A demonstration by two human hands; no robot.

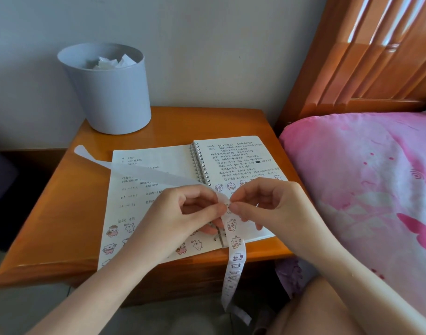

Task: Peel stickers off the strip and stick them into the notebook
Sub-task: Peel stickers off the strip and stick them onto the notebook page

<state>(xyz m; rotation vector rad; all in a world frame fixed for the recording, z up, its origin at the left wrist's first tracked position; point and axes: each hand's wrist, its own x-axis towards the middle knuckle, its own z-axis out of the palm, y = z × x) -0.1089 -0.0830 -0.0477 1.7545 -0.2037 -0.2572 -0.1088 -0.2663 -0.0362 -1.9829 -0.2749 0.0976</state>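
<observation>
Head view, looking down at two bare hands held together above an open spiral notebook [231, 158] on a wooden worktop [62, 213]. The left hand [183, 213] has its fingers curled and pinches the sticker strip [235, 257]. The right hand [262, 204] meets it fingertip to fingertip, thumb and forefinger nipping the strip at the same spot.

From the hands, a blank length of strip runs up and away to the left across the page. The printed length hangs down below the hands and past the worktop's near edge. This looks like the peeling step, with a sticker's edge being worked loose. The next move probably calls for a slow, clean lift of the sticker, then pressing it onto bare paper (rows of small cartoon stickers [111, 230] already sit under and beside the left hand).

Beyond the left hand stands a grey bin [105, 93] holding paper scraps. A pink bed [364, 177] lies past the right hand.

The sticker being picked at is hidden by the fingertips, so whether it has lifted cannot be told. The left hand covers the lower binding, the handwriting is unreadable, and the strip's lowest end blurs out.
</observation>
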